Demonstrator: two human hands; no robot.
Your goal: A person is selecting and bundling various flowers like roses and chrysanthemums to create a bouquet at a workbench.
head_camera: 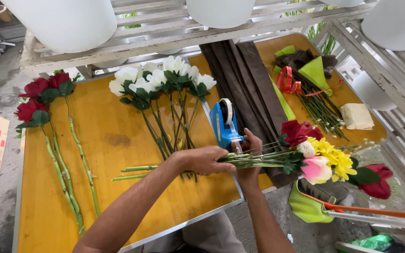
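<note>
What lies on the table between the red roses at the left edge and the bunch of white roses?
In the head view, only bare yellow wooden tabletop separates the red roses from the white roses.

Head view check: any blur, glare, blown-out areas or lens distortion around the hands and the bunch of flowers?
Head view: even daylight, soft shadows; left hand, right hand and bouquet are sharp, no motion blur; white pots at the top look blown out; mild sheen on the yellow table; wide-angle bending shows on the shelf slats toward the edges.

Bare forearms, no sleeves; hands (pixel 207 159) ungloved; grey trousers.
</note>
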